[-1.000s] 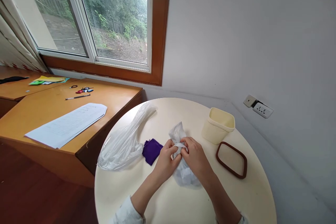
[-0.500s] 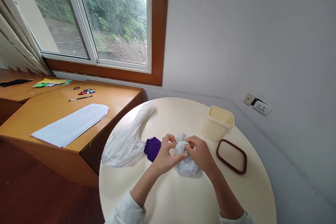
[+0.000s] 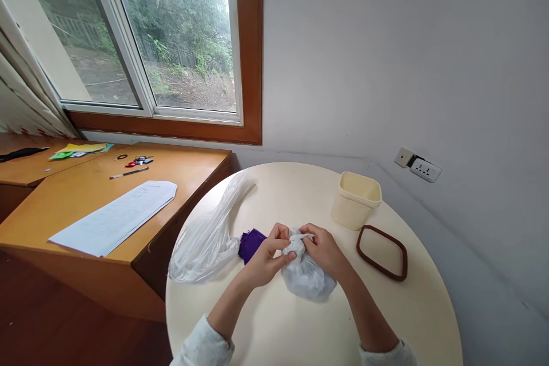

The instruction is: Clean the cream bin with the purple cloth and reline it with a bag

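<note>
Small white bag [image 3: 307, 277], just left of the cream tub [image 3: 355, 200], is pinched at its twisted neck by left hand [image 3: 266, 254] and right hand [image 3: 325, 249].

Lying loose on the round tabletop [image 3: 274, 331]: empty clear plastic bag [image 3: 206, 234], purple cloth [image 3: 251, 242] just beside it. Standing far right: open cream container [image 3: 357, 200], brown-rimmed lid [image 3: 381, 252] lying flat near it. Resting on the wooden desk [image 3: 77, 189]: paper sheets [image 3: 114, 217], pen [image 3: 128, 172], keys [image 3: 138, 160].
</note>
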`<act>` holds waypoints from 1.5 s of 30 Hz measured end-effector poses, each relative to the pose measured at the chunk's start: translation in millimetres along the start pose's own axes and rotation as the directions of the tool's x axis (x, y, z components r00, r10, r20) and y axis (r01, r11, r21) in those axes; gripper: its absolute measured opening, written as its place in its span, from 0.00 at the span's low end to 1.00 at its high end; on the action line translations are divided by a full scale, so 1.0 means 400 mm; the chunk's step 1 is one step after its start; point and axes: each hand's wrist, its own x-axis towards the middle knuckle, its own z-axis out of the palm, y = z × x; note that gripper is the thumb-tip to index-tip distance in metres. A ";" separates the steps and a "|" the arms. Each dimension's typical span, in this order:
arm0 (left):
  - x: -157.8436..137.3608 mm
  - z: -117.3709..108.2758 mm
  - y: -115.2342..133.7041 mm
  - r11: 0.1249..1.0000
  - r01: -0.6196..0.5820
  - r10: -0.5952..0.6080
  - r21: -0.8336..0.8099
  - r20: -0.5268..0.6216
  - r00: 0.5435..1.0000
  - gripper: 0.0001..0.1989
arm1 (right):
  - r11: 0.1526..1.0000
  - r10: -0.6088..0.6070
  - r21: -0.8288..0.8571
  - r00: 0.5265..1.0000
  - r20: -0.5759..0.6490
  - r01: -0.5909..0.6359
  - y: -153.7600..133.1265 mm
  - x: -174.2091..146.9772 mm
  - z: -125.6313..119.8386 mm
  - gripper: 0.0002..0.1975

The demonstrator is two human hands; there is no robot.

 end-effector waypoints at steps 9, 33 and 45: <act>0.016 -0.033 0.028 0.898 0.344 -0.343 0.275 -0.052 0.938 0.24 | 0.999 0.037 0.039 0.999 -0.023 -0.036 -0.008 0.000 0.012 0.12; 0.005 -0.081 0.011 0.962 0.266 -0.268 -0.069 -0.027 0.963 0.16 | 0.921 0.120 0.359 0.987 0.109 -0.151 -0.001 -0.002 0.004 0.15; 0.012 -0.029 0.000 0.690 0.100 -0.335 -0.717 -0.193 0.922 0.24 | 0.950 -0.068 0.313 0.967 0.246 -0.013 -0.015 -0.015 -0.007 0.20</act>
